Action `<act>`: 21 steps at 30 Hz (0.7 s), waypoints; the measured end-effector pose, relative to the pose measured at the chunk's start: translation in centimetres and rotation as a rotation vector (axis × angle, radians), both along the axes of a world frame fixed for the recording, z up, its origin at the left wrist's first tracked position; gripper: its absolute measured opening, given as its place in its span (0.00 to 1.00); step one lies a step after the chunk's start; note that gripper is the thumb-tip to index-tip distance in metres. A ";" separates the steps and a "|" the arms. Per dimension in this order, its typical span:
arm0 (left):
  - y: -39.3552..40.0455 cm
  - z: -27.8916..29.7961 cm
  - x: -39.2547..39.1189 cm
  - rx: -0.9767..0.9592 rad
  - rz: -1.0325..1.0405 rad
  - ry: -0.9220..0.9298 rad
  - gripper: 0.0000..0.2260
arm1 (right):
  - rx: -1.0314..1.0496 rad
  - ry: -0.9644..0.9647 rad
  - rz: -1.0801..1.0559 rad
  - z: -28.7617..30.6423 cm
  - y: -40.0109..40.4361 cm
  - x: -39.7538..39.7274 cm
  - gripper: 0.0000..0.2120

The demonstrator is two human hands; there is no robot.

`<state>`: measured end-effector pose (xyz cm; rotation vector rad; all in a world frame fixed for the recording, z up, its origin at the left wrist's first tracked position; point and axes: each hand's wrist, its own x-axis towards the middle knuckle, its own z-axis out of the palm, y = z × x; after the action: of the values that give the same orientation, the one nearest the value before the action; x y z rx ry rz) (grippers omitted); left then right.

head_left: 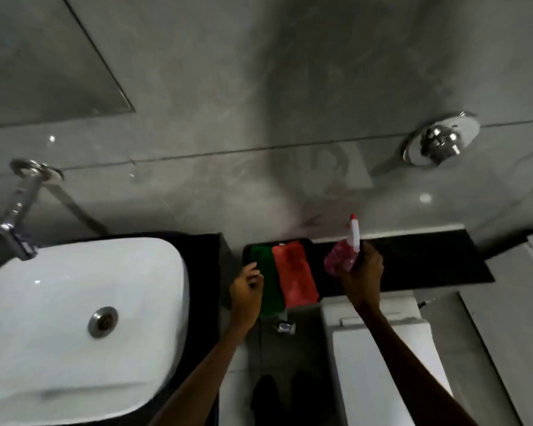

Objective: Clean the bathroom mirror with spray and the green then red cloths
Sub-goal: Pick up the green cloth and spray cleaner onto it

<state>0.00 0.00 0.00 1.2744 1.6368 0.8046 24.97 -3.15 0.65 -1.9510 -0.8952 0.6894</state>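
Right hand (362, 273): grip closed around a spray bottle (342, 256), pink body, white trigger head with a red tip pointing up toward the wall. Bottle is held tilted, above the black tabletop (428, 259); whether its base touches the surface cannot be told

Left hand (247, 290): fingers loosely curled, grip open, holding nothing. Fingertips sit at the left edge of the green cloth (266, 281); contact with it not clear

Green cloth lies flat on the black tabletop, its near end hanging over the front edge. Red cloth (294, 272) lies just beside it on the right, edges touching or nearly so, between the green cloth and the spray bottle

Left of the cloths: white basin (74, 318) with a metal drain (103, 321), sitting on a dark counter. Chrome tap (19, 226) comes off the wall and reaches over the basin's rear left corner

Mirror (43, 63) on the grey tiled wall, upper left, only its lower right corner in view

Right of the bottle, on the wall: round chrome fitting (440, 142). Below the right forearm: white toilet (382, 358), lid down

Frame is slightly blurred
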 end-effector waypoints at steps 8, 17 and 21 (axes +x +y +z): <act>3.2 -8.8 1.9 -0.197 0.056 0.334 0.20 | 0.201 0.165 -0.119 -5.2 5.8 1.3 0.22; 6.0 -12.1 5.7 -0.412 0.098 0.542 0.26 | 0.342 0.075 0.048 -7.1 8.3 2.9 0.18; 7.2 -11.4 4.2 -0.391 0.170 0.152 0.15 | 0.309 0.000 0.123 -6.0 7.7 1.9 0.14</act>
<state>4.21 7.17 -11.42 0.9467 1.9312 0.4611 26.84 4.57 -5.38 -1.6322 -1.0619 0.5823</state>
